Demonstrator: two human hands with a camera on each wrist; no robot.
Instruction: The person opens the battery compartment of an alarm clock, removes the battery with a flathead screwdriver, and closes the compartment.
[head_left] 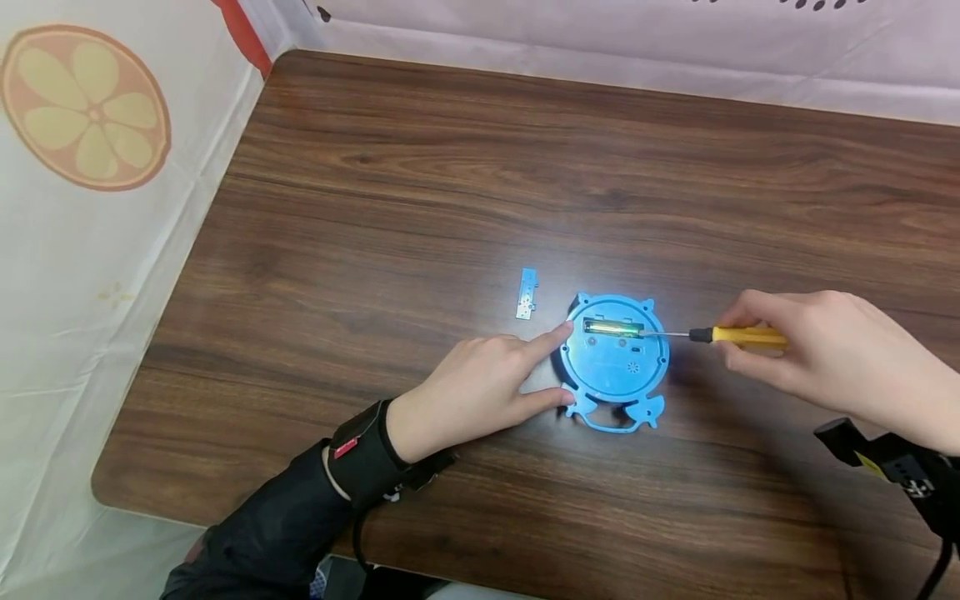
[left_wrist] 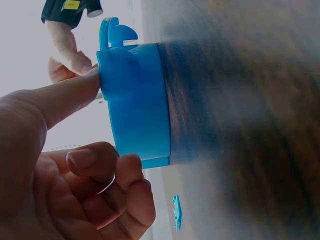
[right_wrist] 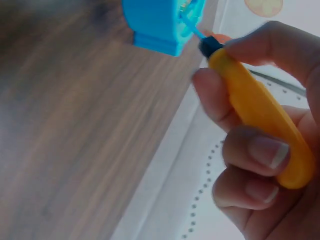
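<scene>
Right hand (head_left: pixel 832 354) grip pinches screwdriver (head_left: pixel 738 335); left hand (head_left: pixel 468 387) steadies toy (head_left: pixel 617 362)

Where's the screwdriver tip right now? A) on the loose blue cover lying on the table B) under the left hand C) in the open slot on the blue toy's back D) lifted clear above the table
C: the screwdriver, held by the right hand, reaches into the lit open slot of the blue toy, which the left hand steadies.

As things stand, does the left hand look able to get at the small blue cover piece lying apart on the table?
Probably yes. The small blue cover piece lies on bare table just beyond the left hand, nothing between them. That hand, though, is bracing the blue toy with forefinger and thumb.
</scene>
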